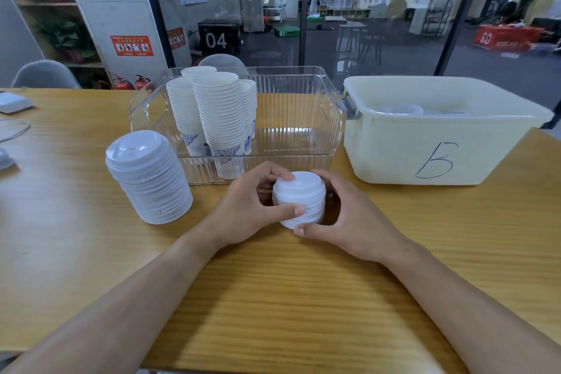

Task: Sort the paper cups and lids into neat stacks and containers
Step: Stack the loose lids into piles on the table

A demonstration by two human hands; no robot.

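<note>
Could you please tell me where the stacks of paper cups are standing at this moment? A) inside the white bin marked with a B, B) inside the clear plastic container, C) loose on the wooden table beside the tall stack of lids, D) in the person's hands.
B: the paper cups stand in nested stacks inside the clear plastic container, toward its left end.
</note>
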